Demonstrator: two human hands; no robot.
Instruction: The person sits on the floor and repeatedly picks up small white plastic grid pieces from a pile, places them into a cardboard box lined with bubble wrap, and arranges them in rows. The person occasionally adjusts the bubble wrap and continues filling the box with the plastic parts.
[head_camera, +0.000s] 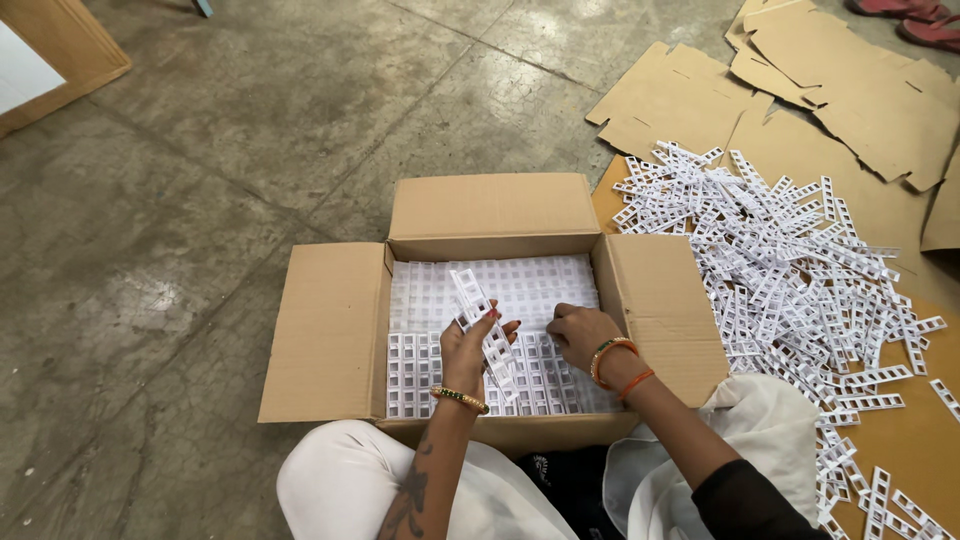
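floor (250, 150): grey concrete, worn, jointed | flattened cardboard sheets (850, 90) right | wooden frame (70, 45), perhaps a door, top-left

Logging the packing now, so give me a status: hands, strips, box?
Left hand grips a white plastic strip. Right hand rests on packed strips in the cardboard box. Loose pile lies to the right.

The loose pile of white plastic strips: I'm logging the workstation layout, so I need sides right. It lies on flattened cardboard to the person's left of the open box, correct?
Not quite. The head view shows the pile of white plastic strips on flattened cardboard to the person's right of the open box, not the left.
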